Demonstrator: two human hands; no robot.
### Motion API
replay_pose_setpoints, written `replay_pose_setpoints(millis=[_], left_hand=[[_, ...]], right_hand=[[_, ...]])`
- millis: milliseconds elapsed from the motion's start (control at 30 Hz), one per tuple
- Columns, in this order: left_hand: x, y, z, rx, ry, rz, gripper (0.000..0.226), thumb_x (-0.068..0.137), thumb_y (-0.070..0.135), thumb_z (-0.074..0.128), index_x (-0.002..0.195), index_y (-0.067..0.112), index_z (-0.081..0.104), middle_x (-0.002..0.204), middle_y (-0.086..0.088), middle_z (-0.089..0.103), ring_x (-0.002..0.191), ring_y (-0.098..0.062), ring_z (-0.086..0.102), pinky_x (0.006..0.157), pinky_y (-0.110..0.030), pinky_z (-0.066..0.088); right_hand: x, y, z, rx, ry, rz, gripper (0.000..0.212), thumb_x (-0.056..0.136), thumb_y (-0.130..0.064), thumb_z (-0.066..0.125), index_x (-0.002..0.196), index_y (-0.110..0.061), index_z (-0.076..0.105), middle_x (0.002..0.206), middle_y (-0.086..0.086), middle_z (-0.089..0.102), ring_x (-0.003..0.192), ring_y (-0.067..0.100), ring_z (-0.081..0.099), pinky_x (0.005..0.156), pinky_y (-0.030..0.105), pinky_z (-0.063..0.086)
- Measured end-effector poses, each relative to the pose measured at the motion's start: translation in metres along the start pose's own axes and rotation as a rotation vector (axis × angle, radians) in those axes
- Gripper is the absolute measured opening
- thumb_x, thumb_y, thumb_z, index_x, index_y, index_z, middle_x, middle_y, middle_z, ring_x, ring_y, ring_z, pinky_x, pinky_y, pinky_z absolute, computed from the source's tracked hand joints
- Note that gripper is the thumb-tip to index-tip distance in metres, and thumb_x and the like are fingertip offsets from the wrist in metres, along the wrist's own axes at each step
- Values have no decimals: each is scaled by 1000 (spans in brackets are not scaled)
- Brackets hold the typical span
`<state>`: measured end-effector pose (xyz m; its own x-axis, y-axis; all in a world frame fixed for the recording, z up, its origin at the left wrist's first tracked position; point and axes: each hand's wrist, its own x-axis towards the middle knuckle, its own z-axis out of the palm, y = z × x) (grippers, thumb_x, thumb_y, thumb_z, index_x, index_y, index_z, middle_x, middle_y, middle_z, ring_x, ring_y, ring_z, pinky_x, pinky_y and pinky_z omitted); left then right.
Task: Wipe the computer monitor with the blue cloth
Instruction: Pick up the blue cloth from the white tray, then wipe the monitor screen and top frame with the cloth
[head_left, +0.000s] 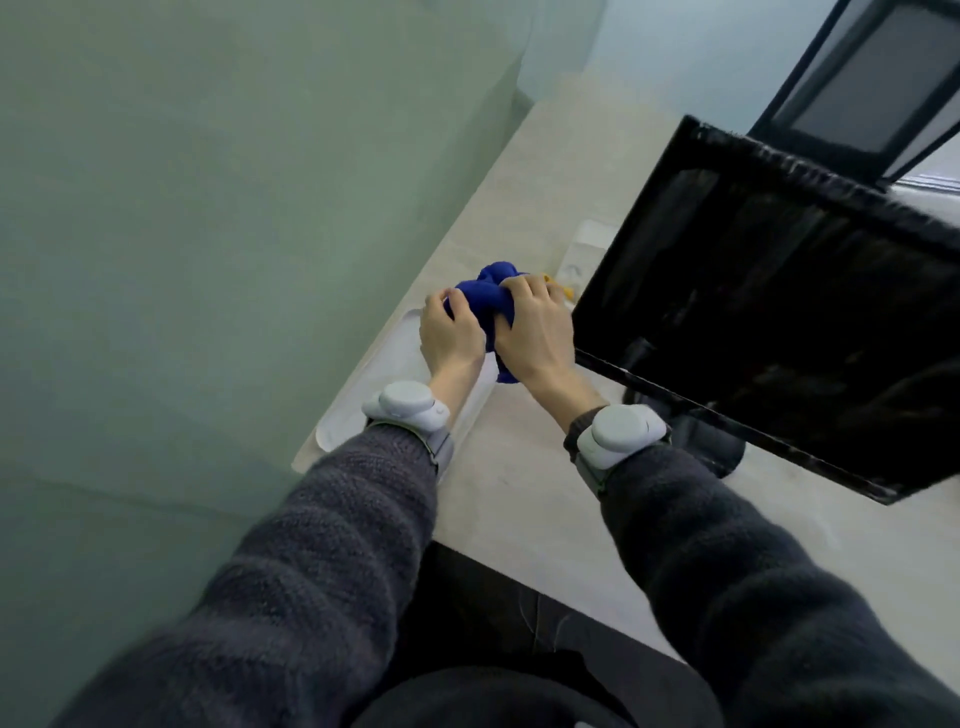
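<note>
The cloth (488, 299) was bunched up between both hands, over the white tray (363, 410) on the desk (524, 499). Left hand (449, 332) and right hand (535, 327) each gripped it tight, just left of the dark monitor (779, 322).

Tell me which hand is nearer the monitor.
Right. The right hand sits just beside the monitor; the left hand is farther off, beyond the cloth.

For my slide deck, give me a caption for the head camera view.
Both hands, left hand and right hand, bunch the blue cloth beside the dark monitor.
</note>
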<state>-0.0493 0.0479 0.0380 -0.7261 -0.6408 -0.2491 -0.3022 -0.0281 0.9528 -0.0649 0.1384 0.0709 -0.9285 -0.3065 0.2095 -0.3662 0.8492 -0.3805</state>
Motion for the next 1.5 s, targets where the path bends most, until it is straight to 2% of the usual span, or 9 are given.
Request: replay_pose_setpoints(millis=[133,300,500,633,700,933,1067,1200,1500], left_hand=[[-11,34,26,-71,-42,68,31,97,28,35,109,7,53,113,-10,60,96,-23,54,79,-29,36],[-35,75,62,-142,-133,167,30,98,26,35,108,6,55,100,-4,59,86,-18,51,68,-21,32],[-49,109,87,-268,-197,197,29,98,27,38,105,8,58,97,-4,59,84,-19,52,63,-20,31],[-48,128,99,-254,-229,205,36,99,28,31,100,4,58,99,-11,60,85,-25,50,69,-27,29],[-44,133,103,-247,-244,206,35,98,27,29,98,7,58,106,-15,61,93,-28,53,77,-33,35],[-24,144,116,-238,-358,166,39,95,25,32,123,12,56,128,-8,59,120,-24,51,104,-38,39],[-17,147,125,-203,-463,120,42,84,22,35,113,7,61,120,-18,62,114,-35,55,100,-46,45],[-17,145,128,-232,-472,125,41,75,1,39,108,9,64,107,-16,67,100,-33,61,95,-50,49],[-24,139,136,-111,-373,296,39,73,-8,48,108,4,60,99,-15,67,91,-32,61,79,-37,50]], right_hand=[[0,9,-45,-39,123,20,42,87,-19,58,127,-11,50,125,9,57,110,32,45,84,43,41],[0,24,-101,-170,301,-17,44,81,-15,63,124,-8,55,119,13,56,104,34,47,78,43,40],[3,40,-143,-258,420,-41,44,81,-15,65,123,-6,57,115,15,57,101,37,49,76,45,41],[14,52,-162,-255,470,-25,44,84,-18,63,126,-5,55,118,16,55,105,38,47,79,47,40],[22,55,-168,-256,477,-20,45,85,-18,62,128,-6,53,121,16,54,108,37,46,82,47,38],[56,63,-179,-380,426,-55,48,85,-14,56,133,-16,51,131,12,49,116,35,41,88,45,36],[67,76,-169,-521,266,-18,46,89,-16,51,135,-20,47,149,6,33,128,34,32,93,45,33],[70,81,-159,-559,257,-15,46,93,-18,47,139,-17,43,152,5,31,131,36,30,94,47,33],[78,86,-156,-657,231,-24,46,97,-20,42,142,-14,38,149,6,36,129,36,35,93,48,35]])
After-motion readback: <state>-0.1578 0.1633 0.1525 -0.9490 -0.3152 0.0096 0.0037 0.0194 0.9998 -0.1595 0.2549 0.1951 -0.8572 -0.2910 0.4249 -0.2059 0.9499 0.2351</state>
